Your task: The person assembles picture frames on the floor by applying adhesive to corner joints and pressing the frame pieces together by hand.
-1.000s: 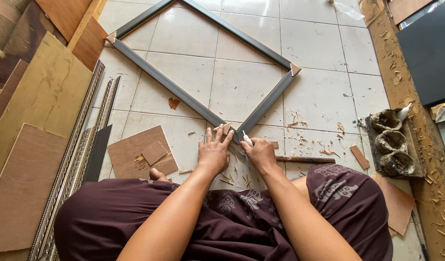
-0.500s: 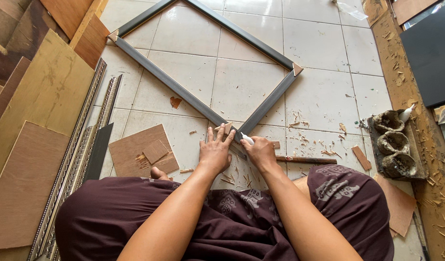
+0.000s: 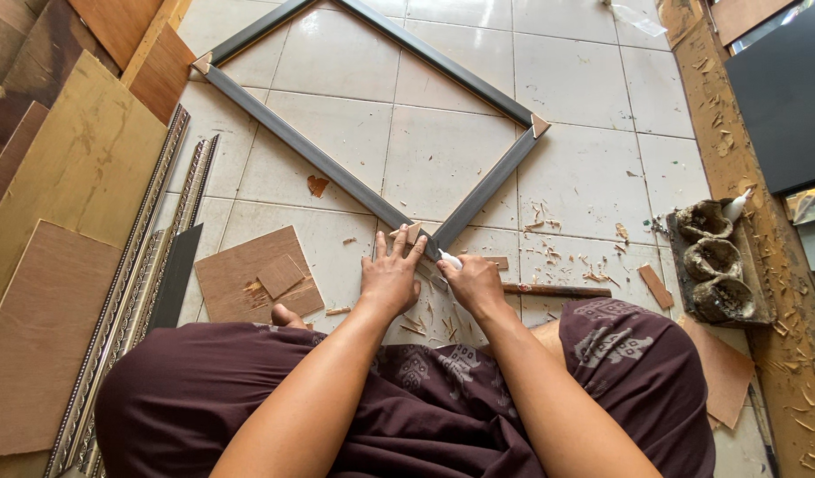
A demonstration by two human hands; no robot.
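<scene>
Grey frame [image 3: 372, 115] corner is lying just ahead of both hands: left hand [image 3: 392, 279] pressing flat, right hand [image 3: 472, 281] clenching a small white tool [image 3: 450, 260].

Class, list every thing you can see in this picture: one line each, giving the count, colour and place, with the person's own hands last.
picture frame: one, dark grey, lying on the tiled floor as a diamond, near corner under the hands
corner wedges: three seen, pale wood, at the frame's corners
plywood square: one, brown, left of the hands, a smaller piece on top
moulding strips: several, silver and dark, along the left
boards: several, brown and tan, far left
tray of lumpy pots: one, grey-brown, right
wood chips: many, pale, scattered on the tiles
thin stick: one, brown, right of the hands
left hand: flat on the frame's near corner
right hand: closed on a small white object
</scene>
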